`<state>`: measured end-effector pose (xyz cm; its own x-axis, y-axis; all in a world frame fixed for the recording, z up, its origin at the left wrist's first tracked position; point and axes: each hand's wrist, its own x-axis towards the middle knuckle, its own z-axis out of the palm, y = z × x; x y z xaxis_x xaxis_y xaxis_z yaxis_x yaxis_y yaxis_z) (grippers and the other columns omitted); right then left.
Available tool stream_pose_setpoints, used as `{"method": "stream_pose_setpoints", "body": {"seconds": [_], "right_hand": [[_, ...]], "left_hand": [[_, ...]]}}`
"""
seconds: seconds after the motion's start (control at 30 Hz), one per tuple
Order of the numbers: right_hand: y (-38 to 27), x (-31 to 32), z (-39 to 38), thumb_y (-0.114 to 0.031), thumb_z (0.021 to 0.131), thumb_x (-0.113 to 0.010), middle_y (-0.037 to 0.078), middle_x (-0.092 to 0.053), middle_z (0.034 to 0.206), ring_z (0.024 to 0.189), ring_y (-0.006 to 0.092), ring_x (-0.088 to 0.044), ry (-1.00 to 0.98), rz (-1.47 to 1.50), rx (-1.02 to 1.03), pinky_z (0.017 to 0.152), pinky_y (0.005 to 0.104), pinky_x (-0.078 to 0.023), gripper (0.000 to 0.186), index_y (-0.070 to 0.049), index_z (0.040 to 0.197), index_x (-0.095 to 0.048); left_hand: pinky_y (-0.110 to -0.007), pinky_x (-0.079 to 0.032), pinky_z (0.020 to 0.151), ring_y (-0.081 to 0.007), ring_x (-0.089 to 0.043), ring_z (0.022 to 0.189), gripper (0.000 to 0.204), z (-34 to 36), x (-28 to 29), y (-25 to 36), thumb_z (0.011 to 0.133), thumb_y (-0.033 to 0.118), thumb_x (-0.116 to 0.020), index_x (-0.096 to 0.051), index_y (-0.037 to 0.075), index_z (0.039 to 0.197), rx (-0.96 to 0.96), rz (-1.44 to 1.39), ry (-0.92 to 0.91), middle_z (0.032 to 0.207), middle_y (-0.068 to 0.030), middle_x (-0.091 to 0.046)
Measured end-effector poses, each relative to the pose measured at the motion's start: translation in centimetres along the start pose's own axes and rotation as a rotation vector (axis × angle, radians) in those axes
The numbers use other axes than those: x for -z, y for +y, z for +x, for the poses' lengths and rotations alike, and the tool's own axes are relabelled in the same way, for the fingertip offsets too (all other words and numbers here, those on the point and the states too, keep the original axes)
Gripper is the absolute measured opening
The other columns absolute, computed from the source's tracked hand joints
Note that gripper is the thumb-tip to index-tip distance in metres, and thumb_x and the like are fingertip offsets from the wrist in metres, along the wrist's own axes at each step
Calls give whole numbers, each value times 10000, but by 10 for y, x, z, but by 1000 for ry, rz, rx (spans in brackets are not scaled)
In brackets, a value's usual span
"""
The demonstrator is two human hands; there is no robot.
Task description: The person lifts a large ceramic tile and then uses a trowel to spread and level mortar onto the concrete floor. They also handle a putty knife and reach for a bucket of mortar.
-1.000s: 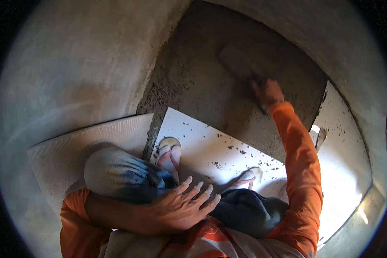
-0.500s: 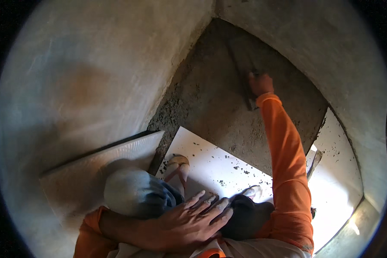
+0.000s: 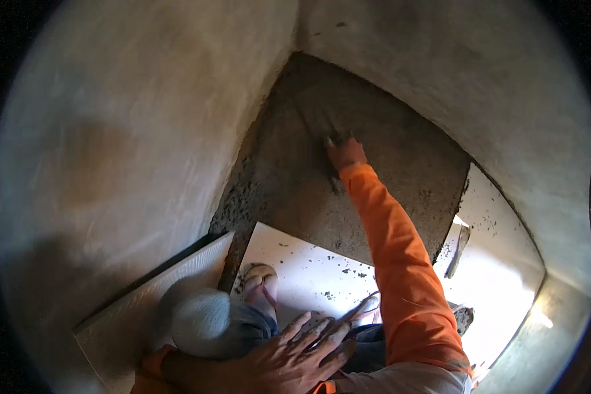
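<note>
Out over the dark grey mortar bed (image 3: 400, 180), my right hand (image 3: 346, 153) is closed around a flat trowel (image 3: 335, 186). The trowel's long dark blade lies against the mortar surface, blurred by motion and partly covered by the hand. Down at my lap, my left hand (image 3: 294, 351) rests near my bent knees with its fingers stretched and spread, dusted with grey, and it holds nothing. White tile (image 3: 322, 272) with scattered mortar crumbs borders the near side of the bed, under my sandalled feet (image 3: 260, 282).
Bare plastered walls (image 3: 144, 118) meet in the far corner. A ribbed-back tile (image 3: 184, 282) leans along the left wall. To the right, a thin strip (image 3: 458, 251) lies on another brightly lit white tile (image 3: 499, 262). Coarse loose mortar (image 3: 233, 203) edges the left wall.
My view has shifted. My right hand and trowel have swept left across the mortar, toward the left wall. My left hand still rests at my lap, its fingers spread.
</note>
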<state>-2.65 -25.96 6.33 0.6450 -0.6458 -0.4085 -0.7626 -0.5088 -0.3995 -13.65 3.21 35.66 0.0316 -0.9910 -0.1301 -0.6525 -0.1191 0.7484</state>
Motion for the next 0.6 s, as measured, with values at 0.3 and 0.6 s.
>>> {"method": "stream_pose_setpoints", "body": {"seconds": [0.3,0.6], "right_hand": [[-23,-56,71,-347,888,-537,226,-628,899,752,342,-655,32,807,-60,601,397,-534,444,55,1066,-479],[173,45,3,-445,879,-492,321,-580,1005,985,463,-551,448,476,-252,850,477,-455,538,63,1057,-508]], "left_hand": [[-482,-323,1022,-347,-436,1220,444,36,-11,-7,815,245,-545,-553,52,1215,-144,2,-60,1326,-169,-457],[-458,-393,957,-328,-508,1129,484,61,-9,23,826,358,-573,-541,53,1200,15,48,-111,1244,-166,-509]]}}
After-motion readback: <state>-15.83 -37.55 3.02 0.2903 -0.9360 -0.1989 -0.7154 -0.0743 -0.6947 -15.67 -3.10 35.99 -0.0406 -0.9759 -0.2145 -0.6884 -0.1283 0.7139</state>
